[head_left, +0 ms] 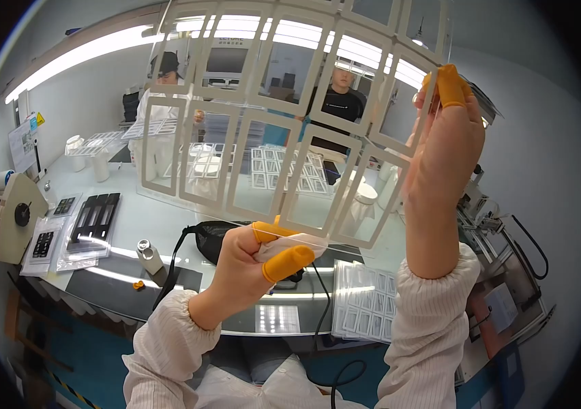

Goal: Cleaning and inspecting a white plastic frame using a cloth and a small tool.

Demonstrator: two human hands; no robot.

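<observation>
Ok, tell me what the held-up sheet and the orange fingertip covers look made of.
Sheet: likely clear glossy plastic film carrying matte off-white rectangular frames; the room shows through it. Fingertip covers: seemingly thin rubber or latex, smooth and orange, fitting tightly on the left hand and right hand.

The sheet runs off the top edge, so its upper rows are cut away. Its frames hide part of the surface and much of the two people behind. The right hand covers the sheet's right corner. The black bag is half hidden behind the left hand.
</observation>
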